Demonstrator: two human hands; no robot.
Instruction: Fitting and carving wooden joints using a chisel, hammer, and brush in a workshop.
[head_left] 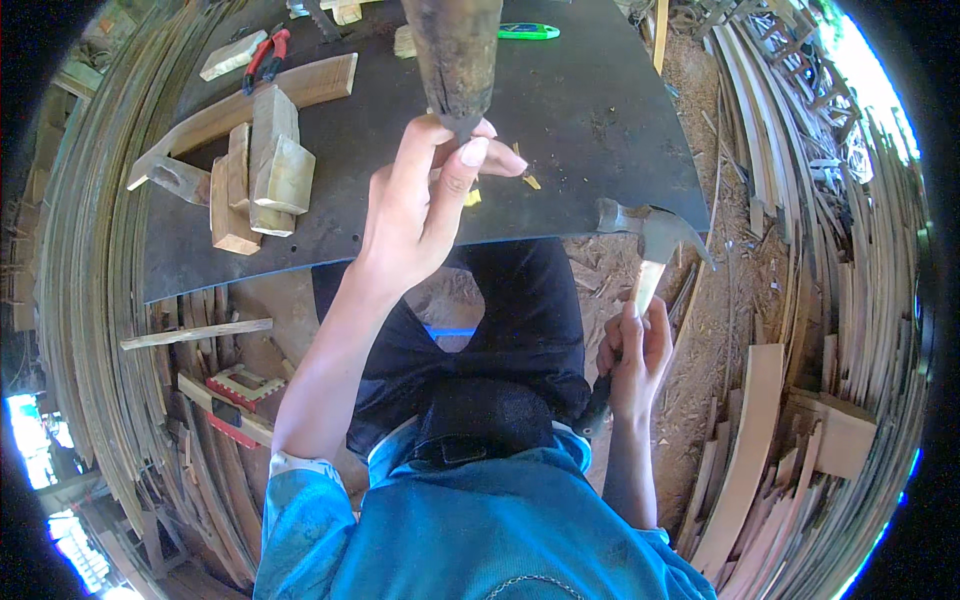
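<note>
Wood blocks, pale and square-cut, stacked at the left of a dark, flat table; a brown plank lies slantwise behind, partly covered by them. Pliers, red-handled, at the plank's far side.

Left hand, over the table's near part: thumb and fingers clamped on the narrow lower end of a tapered piece. Piece rough, brown, darker and smoother-looking at the tip; long axis near upright in view, narrow end toward the person. Wide end cut off by the upper edge; tip partly hidden by the fingers. Yellow scrap below, half covered by the hand.

Hammer, metal head, pale handle, near the table's right front corner: head uppermost, face left, curved claw right; handle slopes down leftward, its middle hidden by the right hand, whose fingers are wrapped around it.
</note>
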